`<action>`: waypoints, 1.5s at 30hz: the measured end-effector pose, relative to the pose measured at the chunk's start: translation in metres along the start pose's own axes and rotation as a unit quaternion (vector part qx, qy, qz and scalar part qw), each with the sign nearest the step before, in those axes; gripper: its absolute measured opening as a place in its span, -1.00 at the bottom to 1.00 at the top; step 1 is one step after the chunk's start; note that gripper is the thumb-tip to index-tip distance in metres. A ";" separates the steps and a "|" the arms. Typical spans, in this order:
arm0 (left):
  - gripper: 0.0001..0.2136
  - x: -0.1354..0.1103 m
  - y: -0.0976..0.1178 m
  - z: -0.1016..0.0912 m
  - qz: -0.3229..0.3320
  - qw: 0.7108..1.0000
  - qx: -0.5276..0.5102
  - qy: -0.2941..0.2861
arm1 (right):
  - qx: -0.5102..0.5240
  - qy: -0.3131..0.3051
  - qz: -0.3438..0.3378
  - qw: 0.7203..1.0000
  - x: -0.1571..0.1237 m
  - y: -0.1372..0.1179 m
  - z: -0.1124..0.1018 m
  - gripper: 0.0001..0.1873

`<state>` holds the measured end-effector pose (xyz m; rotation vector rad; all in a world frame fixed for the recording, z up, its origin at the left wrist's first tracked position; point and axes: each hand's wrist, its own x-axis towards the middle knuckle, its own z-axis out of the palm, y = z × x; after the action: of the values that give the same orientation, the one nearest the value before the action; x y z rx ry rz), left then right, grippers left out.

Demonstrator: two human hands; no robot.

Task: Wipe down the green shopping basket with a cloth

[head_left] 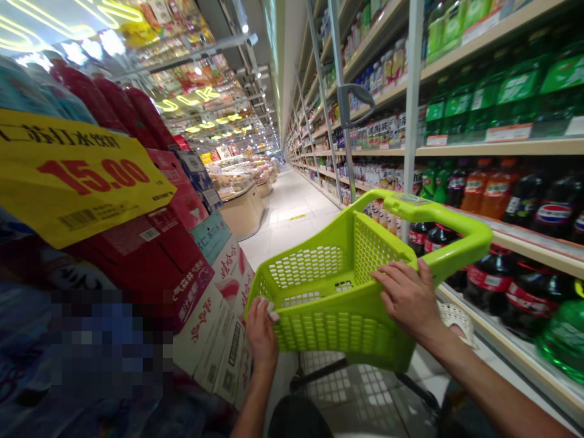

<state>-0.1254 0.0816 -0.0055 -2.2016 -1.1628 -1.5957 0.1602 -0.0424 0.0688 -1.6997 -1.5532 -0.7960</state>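
Currently green cart (333, 331) sits between stacked cartons (205, 340) and drink shelf (502, 148), long axis roughly left-right ahead, left hand (262, 331) gripping its front corner, right hand (406, 298) grasping the near rim, nearer the handle (477, 237).

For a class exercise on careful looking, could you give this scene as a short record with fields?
Place: shop aisle
Main object: green cart with holes in its walls
Hands: left hand at the rim's corner, white wad at its fingers; right hand on the rim near the handle
Left of view: stacked boxes, yellow sign reading 15.00
Right of view: shelves of bottles
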 end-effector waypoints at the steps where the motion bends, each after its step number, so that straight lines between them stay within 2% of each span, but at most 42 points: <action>1: -0.70 0.000 -0.007 -0.003 -0.017 1.000 0.009 0.009 | 0.001 0.001 0.005 1.000 0.000 -0.002 -0.001 -0.73; 3: -0.69 0.000 -0.002 0.000 -0.018 1.000 0.001 0.002 | 0.001 0.005 0.021 1.000 0.000 -0.006 -0.001 -0.75; 7: -0.65 0.003 0.057 0.026 0.071 0.992 -0.080 -0.070 | 0.001 0.007 0.030 1.000 0.000 -0.008 0.000 -0.74; 9: -0.65 0.004 0.069 0.031 0.090 0.986 -0.102 -0.093 | 0.000 0.004 0.020 1.000 0.000 -0.006 0.001 -0.74; 11: -0.67 0.003 0.054 0.023 0.068 0.990 -0.088 -0.083 | -0.001 0.004 0.013 1.000 0.000 -0.003 0.001 -0.73; 15: -0.72 0.002 -0.005 -0.003 -0.046 0.999 0.008 0.002 | 0.002 0.005 0.011 1.000 0.000 -0.005 0.000 -0.73; 17: -0.71 0.004 -0.006 -0.002 -0.061 0.998 0.012 0.007 | 0.003 0.009 0.021 1.000 0.001 -0.008 -0.001 -0.74; 18: -0.70 0.005 0.004 0.003 -0.046 0.999 -0.004 -0.004 | 0.004 0.012 0.027 1.000 0.001 -0.010 -0.001 -0.74; 22: -0.62 0.008 0.069 0.032 0.054 0.991 -0.095 -0.078 | 0.002 0.008 0.027 1.000 0.001 -0.010 0.000 -0.73; 24: -0.62 0.008 0.077 0.034 0.075 0.986 -0.108 -0.101 | 0.001 0.006 0.020 1.000 0.001 -0.007 0.001 -0.72; 25: -0.64 0.008 0.070 0.030 0.074 0.987 -0.103 -0.103 | 0.000 0.006 0.017 1.000 0.000 -0.006 0.001 -0.72; 27: -0.70 0.007 0.040 0.015 0.051 0.993 -0.071 -0.079 | 0.000 0.007 0.016 1.000 0.000 -0.004 0.002 -0.72; 29: -0.72 0.005 0.006 0.000 -0.014 1.000 -0.009 -0.021 | 0.002 0.009 0.017 1.000 0.000 -0.004 0.002 -0.72; 31: -0.73 0.004 -0.009 -0.006 -0.052 0.998 0.021 0.012 | 0.003 0.012 0.025 1.000 0.000 -0.006 0.001 -0.72; 33: -0.71 0.003 0.005 0.002 -0.033 0.999 0.001 -0.004 | 0.004 0.014 0.037 0.999 0.000 -0.009 0.001 -0.73; 36: -0.65 0.004 0.055 0.026 0.044 0.995 -0.071 -0.063 | 0.005 0.010 0.036 0.999 0.000 -0.009 0.000 -0.71; 38: -0.64 0.007 0.075 0.033 0.070 0.988 -0.096 -0.096 | 0.004 0.006 0.026 1.000 0.000 -0.007 0.000 -0.70; 39: -0.66 0.007 0.074 0.032 0.076 0.986 -0.100 -0.112 | 0.002 0.005 0.022 1.000 0.000 -0.005 0.000 -0.69; 41: -0.70 0.007 0.050 0.019 0.066 0.986 -0.086 -0.127 | 0.000 0.004 0.018 1.000 0.000 -0.003 0.000 -0.69; 42: -0.72 0.007 0.031 0.010 0.047 0.990 -0.066 -0.115 | -0.001 0.004 0.016 1.000 0.000 -0.003 0.000 -0.68; 45: -0.74 0.005 -0.022 -0.014 -0.054 0.998 0.014 -0.025 | 0.001 0.002 0.020 1.000 0.000 -0.005 -0.001 -0.69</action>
<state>-0.1495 0.0913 -0.0017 -2.2090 -1.3313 -1.5621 0.1553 -0.0431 0.0698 -1.7205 -1.5129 -0.7765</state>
